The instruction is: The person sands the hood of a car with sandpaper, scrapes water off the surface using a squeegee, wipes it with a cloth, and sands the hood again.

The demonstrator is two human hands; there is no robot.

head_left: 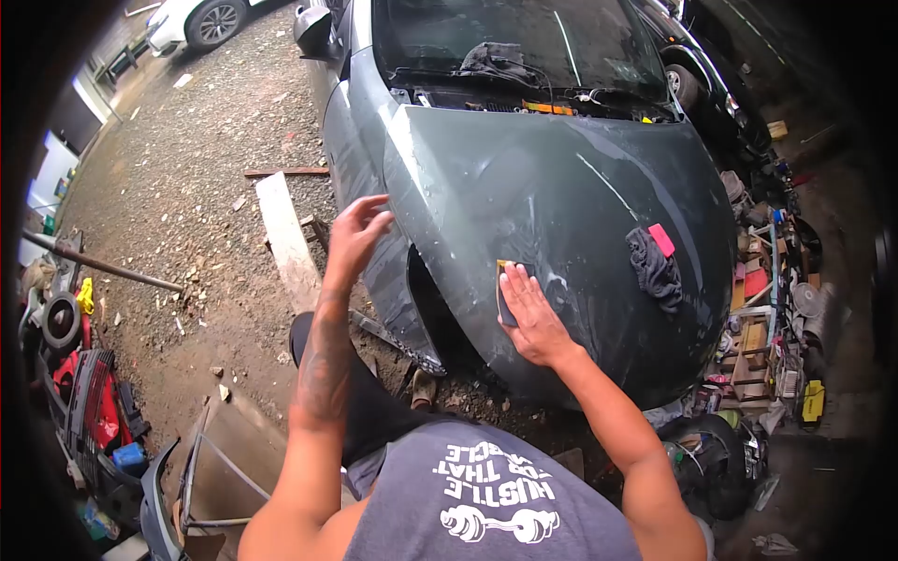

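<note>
My right hand [534, 320] lies with its fingers together over a dark piece of sandpaper [506, 301] with a yellowish edge, pressing it on the hood [486, 187] of a dark grey car. The hood looks wet and dull, with pale streaks. My left hand [361, 229] is raised by the hood's left edge, over the fender, with its fingers loosely bent and apart and nothing in it. To the right on the hood lie a dark wet cloth [654, 271] and a pink block [661, 240] touching it.
Another dark cloth [496, 62] rests at the windshield base. A pale board [287, 238] lies on the gravel at left. Car parts and a tyre [62, 322] crowd the lower left. Piled clutter [753, 346] lines the right side, beside another dark car [702, 75].
</note>
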